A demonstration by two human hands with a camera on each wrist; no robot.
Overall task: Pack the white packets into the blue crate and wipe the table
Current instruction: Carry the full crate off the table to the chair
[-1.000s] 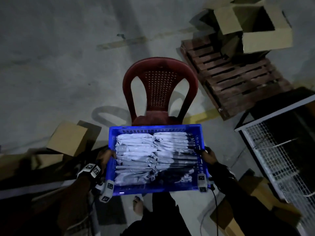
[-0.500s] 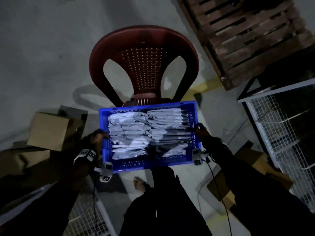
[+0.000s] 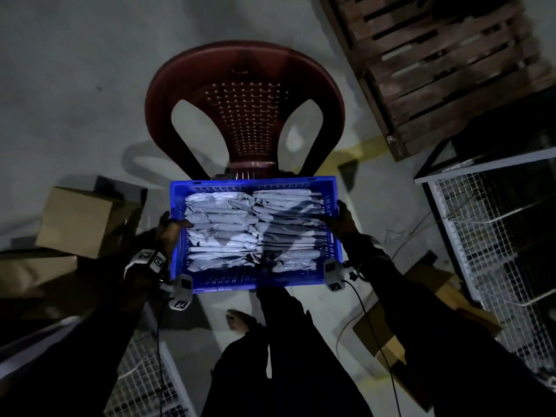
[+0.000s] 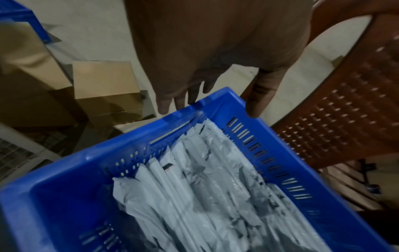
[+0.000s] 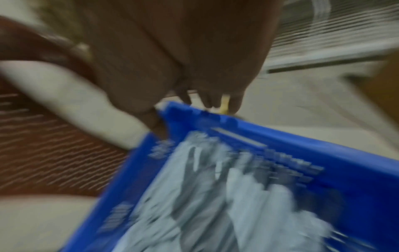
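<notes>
The blue crate (image 3: 255,282) is carried at waist height, its far edge over the seat of a red plastic chair (image 3: 245,115). Two rows of white packets (image 3: 228,233) fill it edge to edge. My left hand (image 3: 170,230) grips the crate's left rim, thumb over the top, fingers down the outside. In the left wrist view the left hand (image 4: 207,95) reaches over the rim of the crate (image 4: 215,100) above the packets (image 4: 205,187). My right hand (image 3: 343,219) grips the right rim. The right wrist view is blurred: right hand (image 5: 190,102), crate (image 5: 280,136), packets (image 5: 215,196).
Cardboard boxes (image 3: 81,221) lie on the floor to the left. A wooden pallet (image 3: 445,67) is at the back right, a white wire-mesh rack (image 3: 496,251) on the right and another mesh rack (image 3: 141,371) at the lower left. My bare foot (image 3: 237,319) stands below the crate.
I have stepped closer to the red chair with the crate in both hands; the chair looms larger and the crate's far edge now reaches over its seat.
</notes>
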